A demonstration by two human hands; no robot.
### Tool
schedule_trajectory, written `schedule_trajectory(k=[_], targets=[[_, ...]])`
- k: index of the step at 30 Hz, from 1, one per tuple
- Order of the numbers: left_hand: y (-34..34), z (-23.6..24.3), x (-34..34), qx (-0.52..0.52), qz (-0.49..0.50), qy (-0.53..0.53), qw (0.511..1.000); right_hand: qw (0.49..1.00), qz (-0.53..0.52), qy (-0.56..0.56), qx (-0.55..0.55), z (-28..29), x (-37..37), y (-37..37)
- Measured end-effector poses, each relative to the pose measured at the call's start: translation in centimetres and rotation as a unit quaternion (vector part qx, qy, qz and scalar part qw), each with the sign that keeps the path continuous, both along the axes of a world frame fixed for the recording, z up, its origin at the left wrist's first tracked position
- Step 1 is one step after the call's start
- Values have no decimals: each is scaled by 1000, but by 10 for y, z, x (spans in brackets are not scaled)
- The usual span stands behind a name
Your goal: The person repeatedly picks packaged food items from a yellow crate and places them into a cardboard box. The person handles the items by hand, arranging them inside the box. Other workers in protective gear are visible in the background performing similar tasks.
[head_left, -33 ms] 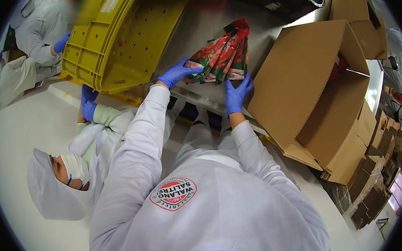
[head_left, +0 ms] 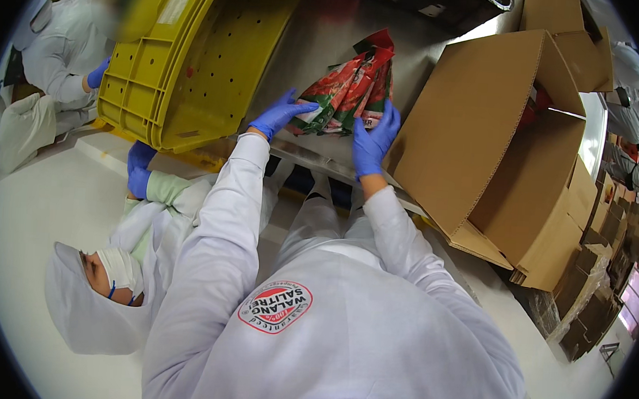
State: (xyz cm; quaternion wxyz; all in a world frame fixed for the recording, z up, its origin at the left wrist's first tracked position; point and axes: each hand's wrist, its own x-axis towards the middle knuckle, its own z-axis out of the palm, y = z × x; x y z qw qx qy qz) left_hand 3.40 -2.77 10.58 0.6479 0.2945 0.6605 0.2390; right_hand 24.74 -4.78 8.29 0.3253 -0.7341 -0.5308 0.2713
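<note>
Bright light is washing over the white floor (head_left: 30, 211) while shadow is darkening the inside of the cardboard box (head_left: 525, 190). A blurred patch is smudging the upper left, and black fisheye vignetting is rounding the corners.

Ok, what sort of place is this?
Probably a food-packing floor: red-and-green printed pouches lie on a metal table between an open cardboard carton and a perforated yellow plastic crate, and a nearby co-worker wears a white hood and face mask.
</note>
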Motion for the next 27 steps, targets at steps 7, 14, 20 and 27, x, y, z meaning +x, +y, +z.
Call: schedule_trajectory(k=[7, 14, 20, 27], targets=[[-2, -50, -25, 49, 121, 77, 988, 993, -15, -97, 65, 38, -51, 169], [-18, -23, -21, -103, -1, -96, 990, 930, 167, -243, -221, -59, 10, 277], [-52, -76, -26, -284, -23, -341, 896, 988, 108, -49, -98, -33, -33, 208], [-93, -87, 21, -178, 230, -465, 836, 989, 123, 59, -47, 49, -53, 125]])
